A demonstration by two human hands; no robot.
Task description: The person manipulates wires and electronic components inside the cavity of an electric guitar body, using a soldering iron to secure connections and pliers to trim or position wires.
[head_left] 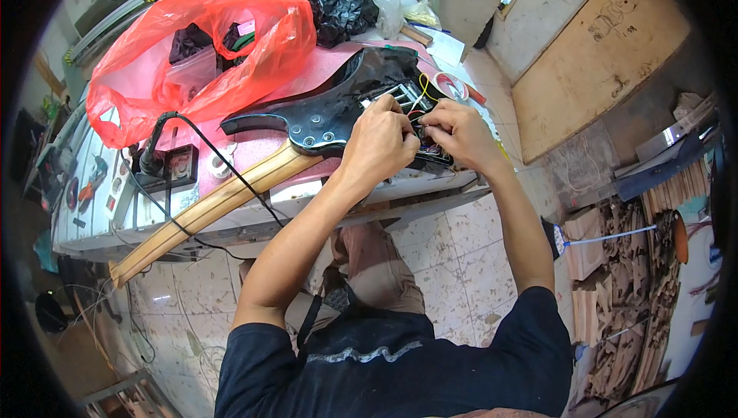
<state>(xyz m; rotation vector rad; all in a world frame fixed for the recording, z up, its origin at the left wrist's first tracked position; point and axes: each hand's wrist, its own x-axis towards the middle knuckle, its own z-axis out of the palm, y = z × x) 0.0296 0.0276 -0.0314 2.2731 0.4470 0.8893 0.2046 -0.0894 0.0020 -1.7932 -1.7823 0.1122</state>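
A black electric guitar (pixel 323 104) lies back up on the bench, its pale wooden neck (pixel 223 197) running toward the lower left past the bench edge. Metal tremolo springs (pixel 403 96) show in an open recess in the body. Beside them, thin wires, among them a yellow wire (pixel 423 89), come out of the body. My left hand (pixel 382 140) is closed over the wiring, its fingers curled and their tips hidden. From the other side my right hand (pixel 461 132) pinches at the same wiring. What either hand holds is too small or covered to make out.
A large red plastic bag (pixel 265 22) stands behind the guitar, with a black plastic bag (pixel 338 7) beside it. A black cable (pixel 231 168) crosses the neck. A roll of tape (pixel 450 86) lies near my right hand. Wood pieces (pixel 626 280) are stacked at right.
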